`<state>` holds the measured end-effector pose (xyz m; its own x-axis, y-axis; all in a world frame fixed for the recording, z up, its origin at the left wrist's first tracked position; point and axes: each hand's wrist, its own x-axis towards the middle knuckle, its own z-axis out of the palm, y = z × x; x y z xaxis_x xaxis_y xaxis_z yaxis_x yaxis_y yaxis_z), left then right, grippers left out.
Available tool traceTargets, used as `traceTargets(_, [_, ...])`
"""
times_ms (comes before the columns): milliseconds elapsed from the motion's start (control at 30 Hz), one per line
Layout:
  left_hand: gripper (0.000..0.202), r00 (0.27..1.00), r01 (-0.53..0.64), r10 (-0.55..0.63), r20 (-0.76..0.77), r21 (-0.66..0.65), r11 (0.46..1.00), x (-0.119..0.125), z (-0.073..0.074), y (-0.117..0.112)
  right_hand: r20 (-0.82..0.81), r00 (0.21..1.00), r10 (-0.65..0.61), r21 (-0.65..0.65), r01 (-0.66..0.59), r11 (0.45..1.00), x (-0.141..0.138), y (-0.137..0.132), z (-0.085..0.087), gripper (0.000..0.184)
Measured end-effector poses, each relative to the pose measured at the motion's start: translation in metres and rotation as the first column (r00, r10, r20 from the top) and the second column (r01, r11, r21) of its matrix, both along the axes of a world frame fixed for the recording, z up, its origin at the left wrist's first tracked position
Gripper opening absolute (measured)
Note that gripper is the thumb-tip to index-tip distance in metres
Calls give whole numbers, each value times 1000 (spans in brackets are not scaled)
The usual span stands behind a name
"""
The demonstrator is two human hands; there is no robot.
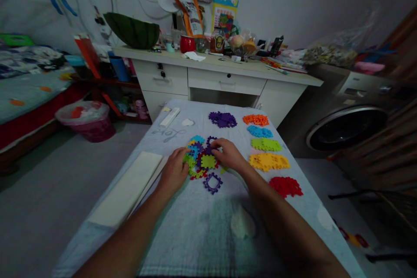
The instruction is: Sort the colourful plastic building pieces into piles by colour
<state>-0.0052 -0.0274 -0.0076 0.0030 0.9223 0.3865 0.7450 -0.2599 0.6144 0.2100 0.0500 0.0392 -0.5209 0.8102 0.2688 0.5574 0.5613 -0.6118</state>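
Tiles (208, 162) between hands (177, 166) (228, 153), inside table edges (202, 103); grip unclear.

Purple owns the far pile (223, 119), and look down the right side: orange pile (256, 120), blue pile (259, 131), lime pile (266, 144), yellow pile (269, 161), red pile (286, 186), every one a single plain colour! The mixed heap (208, 161) in the middle throws purple, sky blue, lime, yellow and red together. Nearest us, one toothed frame (212, 190), purple again. Underneath, pale grey-blue cloth (195, 221) with grey lettering (169, 133) and a whitish heart (243, 223). Cream for the long slab (130, 186). Behind, white drawers (161, 77), a green watermelon shell (132, 30) with darker stripes, a bright red pot (188, 44), an orange-and-white pouch (192, 11). Pink on the bin (94, 126), grey on the washing machine (312, 91).
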Motion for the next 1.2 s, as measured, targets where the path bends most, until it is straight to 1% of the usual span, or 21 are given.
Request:
traceTargets(100, [45, 1000, 7, -7, 23, 2, 1000, 0, 1, 0, 71, 996, 46, 97, -52, 994, -21, -10, -5, 24])
traceTargets(200, [47, 999, 22, -22, 50, 3, 1000, 2, 3, 1, 136, 990, 25, 161, -47, 986, -37, -11, -5, 33])
traceTargets(267, [49, 997, 30, -30, 65, 7, 1000, 3, 5, 1, 184, 983, -3, 179, -31, 983, -44, -9, -6, 32])
traceTargets(367, [51, 994, 41, -43, 103, 21, 999, 4, 7, 1, 203, 978, -49, 159, 16, 987, -52, -5, -7, 23])
traceTargets(467, [51, 990, 56, -59, 127, 26, 998, 5, 9, 0, 136, 988, -70, 111, 55, 992, -54, -4, -8, 15])
traceTargets(533, [51, 991, 52, -56, 119, 37, 998, 6, 10, 0, 58, 997, -56, 33, 54, 998, -54, -3, -7, 15])
traceTargets(600, [51, 994, 37, -43, 105, 52, 998, 7, 11, 0, -46, 997, -62, -57, 59, 997, -51, -2, -4, 14])
traceTargets(667, [50, 995, 28, -33, 94, 55, 998, 7, 11, 0, -175, 978, -116, -108, 98, 989, -46, 3, 0, 13])
traceTargets(733, [49, 997, 25, -28, 77, 43, 999, 6, 10, 1, -294, 937, -189, -122, 159, 980, -34, 11, 5, 13])
traceTargets(800, [47, 998, 18, -20, 62, 33, 999, 5, 8, 1, -359, 899, -251, -124, 221, 967, -14, 24, 13, 14])
traceTargets(867, [46, 998, 13, -15, 53, 28, 1000, 5, 8, 1, -353, 884, -308, -104, 290, 951, 14, 41, 21, 12])
traceTargets(933, [45, 999, 14, -16, 49, 23, 1000, 5, 8, 0, -305, 868, -391, -52, 395, 917, 48, 59, 27, 10])
traceTargets(1000, [44, 999, 15, -16, 45, 17, 1000, 6, 10, 0, -243, 822, -515, 12, 533, 846, 84, 76, 30, 8])
traceTargets(1067, [44, 999, 16, -16, 44, 8, 1000, 6, 11, 0, -164, 748, -643, 56, 658, 751, 116, 91, 29, 6])
traceTargets(1100, [44, 999, 20, -20, 44, 3, 1000, 6, 11, 1, -123, 708, -695, 75, 705, 705, 131, 97, 28, 6])
traceTargets(1200, [43, 999, 23, -23, 42, -3, 1000, 6, 10, 1, -29, 631, -775, 114, 772, 625, 163, 108, 21, 9])
